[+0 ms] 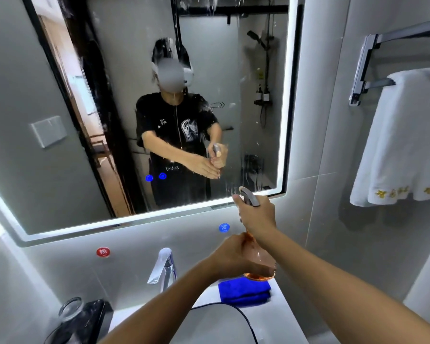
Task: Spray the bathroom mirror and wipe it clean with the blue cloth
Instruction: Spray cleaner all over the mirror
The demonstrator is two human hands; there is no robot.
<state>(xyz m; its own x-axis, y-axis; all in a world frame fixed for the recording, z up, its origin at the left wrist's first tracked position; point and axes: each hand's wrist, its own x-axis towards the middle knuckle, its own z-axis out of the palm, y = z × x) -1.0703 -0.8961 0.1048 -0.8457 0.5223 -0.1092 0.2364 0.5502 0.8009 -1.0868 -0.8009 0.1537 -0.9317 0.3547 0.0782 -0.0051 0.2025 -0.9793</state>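
mirror (124, 100): glossy glass, wet streaks and droplets, lit frosted edge
spray bottle (258, 261): clear orange-tinted plastic, shiny; grey matt plastic trigger head
blue cloth (243, 292): soft fuzzy fabric, matt, folded
faucet (163, 269): polished chrome metal, mirror-bright
towel (405, 140): white terry cloth, rough nap, yellow embroidery
towel rack (365, 63): brushed metal, satin sheen
wall tiles (333, 219): grey, smooth, slight gloss
sink counter (281, 316): white, smooth, glossy
glass cup (70, 309): clear glass

cloth (243, 292) right of faucet (163, 268) | bottle (258, 259) apparently above cloth
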